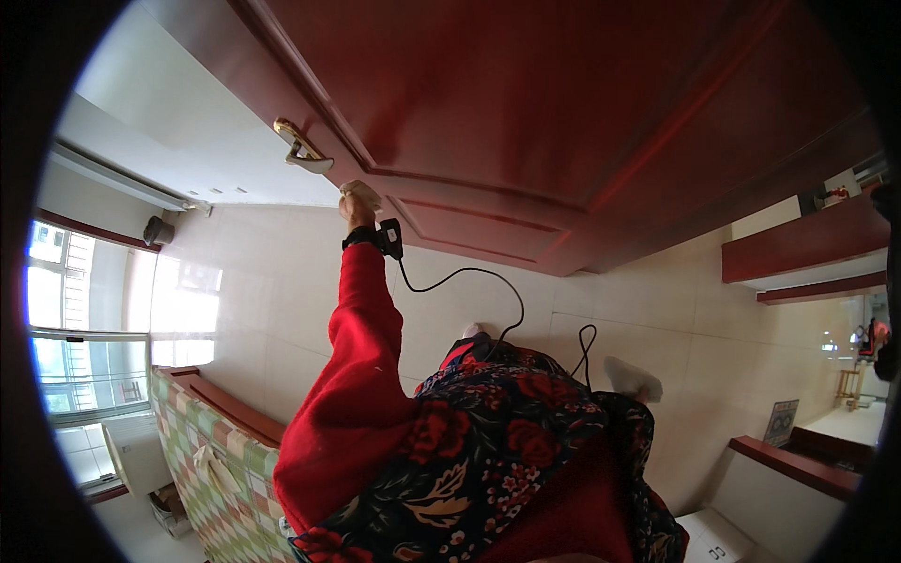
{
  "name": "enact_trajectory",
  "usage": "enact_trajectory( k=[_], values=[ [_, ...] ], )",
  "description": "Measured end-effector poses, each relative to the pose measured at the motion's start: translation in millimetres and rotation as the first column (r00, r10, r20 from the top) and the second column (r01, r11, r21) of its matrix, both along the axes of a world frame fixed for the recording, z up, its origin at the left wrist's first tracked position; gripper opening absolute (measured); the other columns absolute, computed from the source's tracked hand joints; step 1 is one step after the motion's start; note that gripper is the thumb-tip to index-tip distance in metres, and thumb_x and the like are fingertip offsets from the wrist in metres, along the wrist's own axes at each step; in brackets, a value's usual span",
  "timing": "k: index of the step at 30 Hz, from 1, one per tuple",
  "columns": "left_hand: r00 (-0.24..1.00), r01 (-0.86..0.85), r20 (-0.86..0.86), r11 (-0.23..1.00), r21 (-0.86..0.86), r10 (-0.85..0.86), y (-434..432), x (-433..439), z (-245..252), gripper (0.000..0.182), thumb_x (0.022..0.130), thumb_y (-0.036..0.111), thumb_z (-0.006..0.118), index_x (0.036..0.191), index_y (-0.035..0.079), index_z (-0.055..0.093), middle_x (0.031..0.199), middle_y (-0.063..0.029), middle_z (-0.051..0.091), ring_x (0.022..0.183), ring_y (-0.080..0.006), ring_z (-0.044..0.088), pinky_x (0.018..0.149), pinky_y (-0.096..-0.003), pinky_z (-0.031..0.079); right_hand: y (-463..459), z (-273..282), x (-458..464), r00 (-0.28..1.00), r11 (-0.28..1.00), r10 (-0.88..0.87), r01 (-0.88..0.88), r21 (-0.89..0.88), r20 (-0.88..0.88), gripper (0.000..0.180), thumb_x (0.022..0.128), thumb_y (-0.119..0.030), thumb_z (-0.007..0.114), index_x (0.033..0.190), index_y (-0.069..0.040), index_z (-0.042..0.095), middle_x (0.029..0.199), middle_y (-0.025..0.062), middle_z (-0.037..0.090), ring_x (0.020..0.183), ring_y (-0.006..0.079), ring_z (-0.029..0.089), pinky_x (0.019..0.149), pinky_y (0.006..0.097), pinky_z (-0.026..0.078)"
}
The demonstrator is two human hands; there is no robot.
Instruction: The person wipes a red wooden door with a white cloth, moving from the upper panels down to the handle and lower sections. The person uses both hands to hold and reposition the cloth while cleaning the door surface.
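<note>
My left hand [350, 205] is bent around a pale folded cloth [364, 193] at the edge of a dark red panelled door [479, 127]. Just above the hand, a lever handle [310, 163] on a brass-coloured plate is fixed to the door. A black strap [360, 238] and a small black device [391, 238] sit on my left wrist, and a black cable [517, 295] loops from the device towards my body. My right hand is out of view. The door stands open at an angle.
Pale floor tiles [281, 281] run under the door. At lower left is a bed with a checked cover [218, 450], near bright windows [84, 281]. A dark bin [158, 231] stands by the far wall. Dark red ledges [802, 239] project on the right.
</note>
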State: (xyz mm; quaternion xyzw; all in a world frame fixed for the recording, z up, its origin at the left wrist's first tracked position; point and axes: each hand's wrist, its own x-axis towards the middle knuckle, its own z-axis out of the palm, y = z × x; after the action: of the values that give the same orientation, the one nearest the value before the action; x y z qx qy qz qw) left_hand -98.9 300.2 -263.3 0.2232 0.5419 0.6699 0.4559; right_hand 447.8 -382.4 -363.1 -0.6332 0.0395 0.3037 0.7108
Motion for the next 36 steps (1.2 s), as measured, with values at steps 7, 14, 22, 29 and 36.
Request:
enact_trajectory(
  k=[7,14,22,29,36],
  values=[
    [0.926,0.161,0.311,0.969,0.187,-0.214,-8,53,23,0.030,0.096,0.028,0.036,0.114,0.012,0.053,0.104,-0.0077,0.059,0.085,-0.0280,0.061,0.069,-0.0418,0.054,16,20,-10,0.987,0.960,-0.161,0.154,-0.235,-0.011,0.064,0.085,-0.049,0.052,0.125,0.002,0.048,0.119,0.0131,0.051,0.103,0.0263,0.047,0.085,0.0417,0.039],
    [0.864,0.157,0.423,0.945,0.286,-0.272,-27,69,41,0.032,0.096,0.026,0.037,0.121,0.011,0.051,0.117,-0.0076,0.056,0.104,-0.0253,0.056,0.085,-0.0428,0.049,4,17,0,0.990,0.924,-0.141,0.123,-0.361,-0.024,0.062,0.085,-0.047,0.053,0.125,0.001,0.049,0.120,0.0127,0.050,0.105,0.0265,0.047,0.088,0.0413,0.038],
    [0.684,0.097,0.672,0.949,0.299,-0.282,-29,71,59,0.029,0.091,0.025,0.046,0.115,0.011,0.053,0.118,-0.0076,0.055,0.108,-0.0250,0.054,0.087,-0.0457,0.047,6,22,-6,0.993,0.987,-0.118,0.116,-0.110,-0.008,0.064,0.087,-0.048,0.054,0.128,0.000,0.046,0.125,0.0168,0.049,0.109,0.0311,0.048,0.085,0.0445,0.040],
    [0.961,0.206,0.136,0.953,0.222,-0.239,-34,80,101,0.013,0.084,0.014,0.054,0.096,0.012,0.052,0.092,-0.0061,0.057,0.081,-0.0224,0.060,0.066,-0.0376,0.055,-19,0,16,0.896,0.630,0.392,-0.097,-0.770,0.208,0.060,0.086,-0.049,0.054,0.129,-0.009,0.046,0.124,0.0165,0.051,0.108,0.0333,0.050,0.080,0.0465,0.042],
    [0.774,0.239,-0.632,0.935,0.260,-0.023,-17,38,25,0.016,0.082,0.015,0.054,0.097,0.009,0.056,0.090,-0.0098,0.059,0.080,-0.0260,0.059,0.067,-0.0376,0.052,-31,-20,22,0.620,0.520,0.665,0.015,-0.854,0.416,0.052,0.075,-0.030,0.071,0.117,-0.011,0.049,0.116,0.0194,0.054,0.102,0.0380,0.053,0.079,0.0481,0.045]
  ],
)
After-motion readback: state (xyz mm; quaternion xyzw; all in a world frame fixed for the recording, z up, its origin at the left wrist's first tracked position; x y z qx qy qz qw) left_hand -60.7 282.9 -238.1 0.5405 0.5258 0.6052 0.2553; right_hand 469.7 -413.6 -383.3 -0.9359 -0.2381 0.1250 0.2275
